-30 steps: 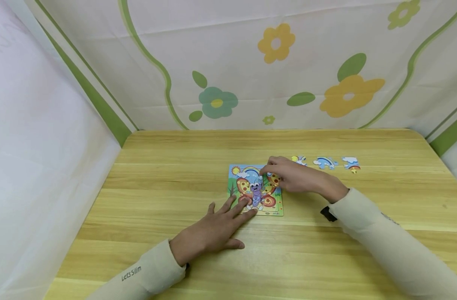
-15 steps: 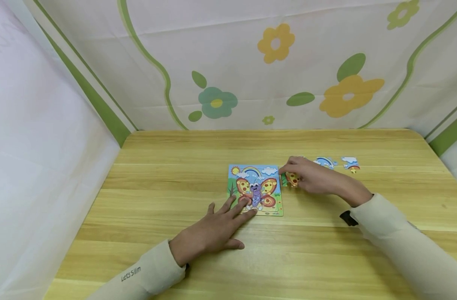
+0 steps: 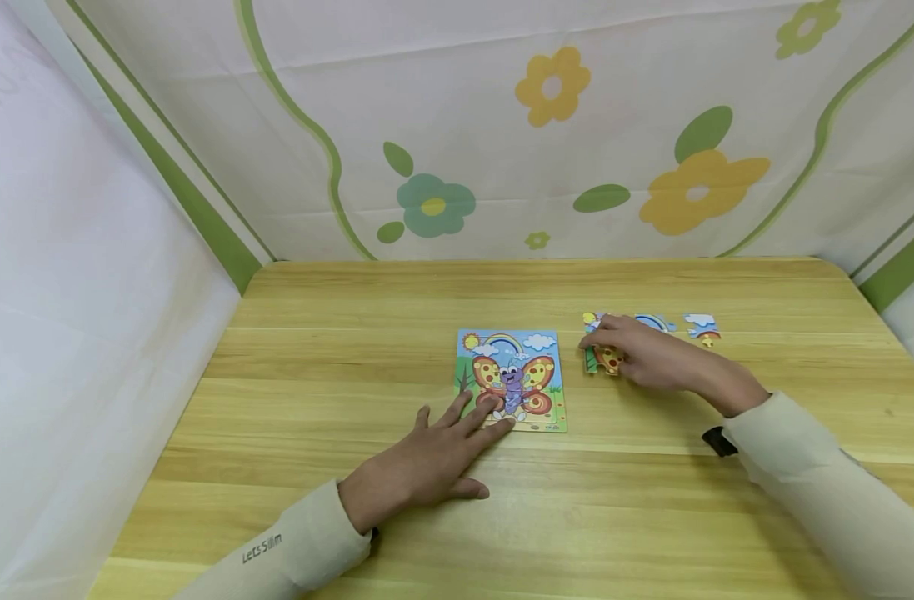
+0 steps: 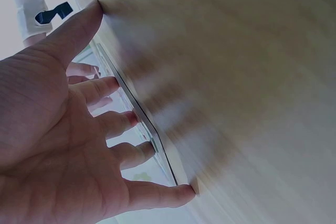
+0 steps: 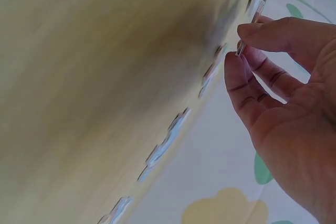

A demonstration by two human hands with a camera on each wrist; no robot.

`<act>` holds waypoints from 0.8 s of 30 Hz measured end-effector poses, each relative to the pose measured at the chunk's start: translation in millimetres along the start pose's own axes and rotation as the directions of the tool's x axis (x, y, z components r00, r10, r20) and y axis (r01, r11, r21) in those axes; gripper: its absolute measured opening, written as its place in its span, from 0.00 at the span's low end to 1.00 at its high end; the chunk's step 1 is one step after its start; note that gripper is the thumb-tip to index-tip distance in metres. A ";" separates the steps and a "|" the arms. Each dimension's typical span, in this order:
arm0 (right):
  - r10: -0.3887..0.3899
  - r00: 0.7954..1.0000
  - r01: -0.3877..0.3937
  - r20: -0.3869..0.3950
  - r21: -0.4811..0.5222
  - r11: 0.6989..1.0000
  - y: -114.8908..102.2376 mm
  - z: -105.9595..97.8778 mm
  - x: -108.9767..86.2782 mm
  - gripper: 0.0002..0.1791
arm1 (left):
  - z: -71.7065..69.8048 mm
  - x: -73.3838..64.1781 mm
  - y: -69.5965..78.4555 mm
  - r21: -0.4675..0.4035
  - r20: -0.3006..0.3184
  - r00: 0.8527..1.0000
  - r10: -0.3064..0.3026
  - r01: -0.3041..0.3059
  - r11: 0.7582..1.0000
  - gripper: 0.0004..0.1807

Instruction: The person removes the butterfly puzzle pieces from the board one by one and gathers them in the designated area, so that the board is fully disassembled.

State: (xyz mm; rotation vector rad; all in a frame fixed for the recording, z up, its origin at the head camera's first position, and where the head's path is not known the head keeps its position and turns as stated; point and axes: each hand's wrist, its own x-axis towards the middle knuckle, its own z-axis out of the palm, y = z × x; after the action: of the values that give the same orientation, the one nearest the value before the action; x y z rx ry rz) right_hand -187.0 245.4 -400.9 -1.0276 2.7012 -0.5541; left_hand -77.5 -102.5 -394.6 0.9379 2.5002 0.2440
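Note:
In the head view a square butterfly puzzle board lies flat on the table. My left hand rests with spread, straight fingers on its lower left part; in the left wrist view the fingertips touch the board's edge. Right of the board, my right hand pinches a jigsaw piece printed with green grass and a red and yellow wing. The right wrist view has this piece edge-on between thumb and fingers, just above the table. Behind that hand sits a sun piece, partly covered.
A rainbow piece, partly hidden by the right hand, and a cloud piece lie in a row at the back right. The wooden table ends at a flower-printed cloth wall.
My right hand has moved right, from over the board to beside it, carrying the jigsaw piece towards the loose pieces. The left hand stays where it was.

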 end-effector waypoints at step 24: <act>-0.036 0.999 0.036 -0.004 -0.016 0.999 10.2 4.3 -4.5 0.33 | 0.7 -0.7 -0.6 -0.011 -0.005 1.000 0.003 -0.003 1.000 0.47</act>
State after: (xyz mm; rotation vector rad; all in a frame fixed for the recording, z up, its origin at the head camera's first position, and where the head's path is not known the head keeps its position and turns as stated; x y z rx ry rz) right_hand -188.4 254.3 -408.7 -1.0827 2.6997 -0.5423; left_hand -77.1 -103.4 -395.1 0.9377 2.4998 0.2608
